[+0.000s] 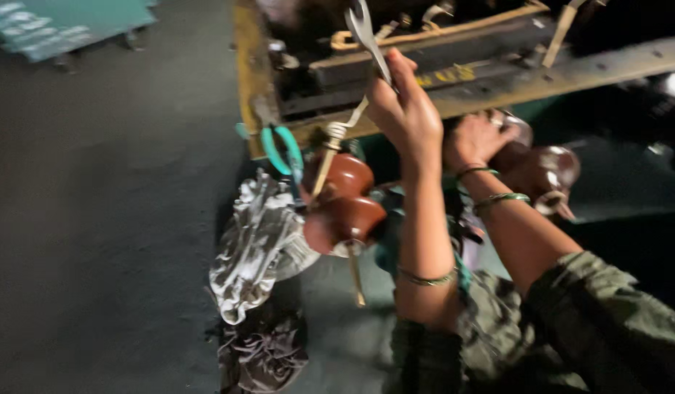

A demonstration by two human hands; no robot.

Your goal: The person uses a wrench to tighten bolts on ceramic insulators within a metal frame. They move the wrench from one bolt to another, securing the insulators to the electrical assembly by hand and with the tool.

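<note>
Left hand [407, 109] is gripping a spanner [368, 36], fingers clamped on its shaft, jaw end up against the yellow frame [498, 80]. I'm seeing the right hand [475, 138] closing around a brown insulator [538, 164] under the frame. Second insulator [345, 204] is hanging just left of the wrist, crumpled rag [253, 244] beside it.

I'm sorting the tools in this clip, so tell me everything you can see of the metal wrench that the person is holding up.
The wrench is a slim, silvery, flat metal bar with an open-ended jaw at the top, blurred by motion. It stands nearly upright, leaning slightly left, in front of the dark, grimy frame with yellowed edges. The left hand grips its shaft from behind, fingers wrapped around it, so the middle is hidden. A pale length below the fist may be its lower end, reaching towards the brown ceramic insulator.
</note>
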